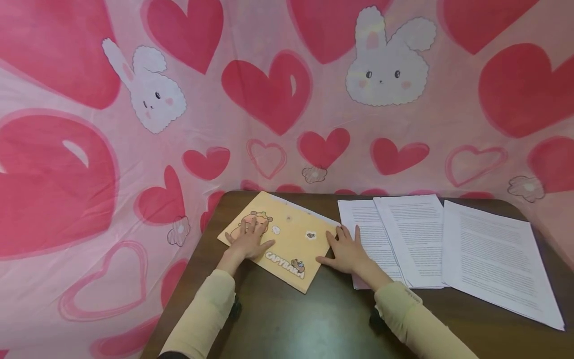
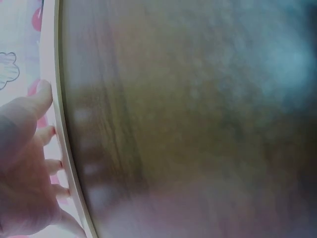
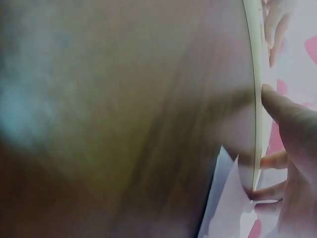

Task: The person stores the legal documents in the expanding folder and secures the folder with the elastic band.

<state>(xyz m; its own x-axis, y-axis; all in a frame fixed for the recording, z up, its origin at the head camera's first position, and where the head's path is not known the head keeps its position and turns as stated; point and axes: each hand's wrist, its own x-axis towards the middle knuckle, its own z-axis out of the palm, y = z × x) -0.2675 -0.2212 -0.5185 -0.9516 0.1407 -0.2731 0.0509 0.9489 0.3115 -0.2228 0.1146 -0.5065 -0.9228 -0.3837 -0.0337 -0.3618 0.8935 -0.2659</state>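
Note:
A yellow folder (image 1: 287,249) with cartoon capybaras and the word CAPYBARA on its cover lies at an angle on the dark wooden table (image 1: 287,319). Along its far edge a white strip shows. My left hand (image 1: 247,244) rests flat on the left part of the cover, fingers spread over the printed capybara. At the right corner, the fingertips and thumb of my right hand (image 1: 347,252) touch the cover near its edge. Both wrist views catch the folder's pale edge (image 2: 62,114) side-on, with straight fingers lying over it.
Right of the folder lie several sheets of printed paper in three overlapping groups: a left one (image 1: 365,219), a middle one (image 1: 412,234) and a right one (image 1: 493,259). The left group reaches close to my right hand. Behind the table hangs a pink heart-patterned cloth (image 1: 332,114).

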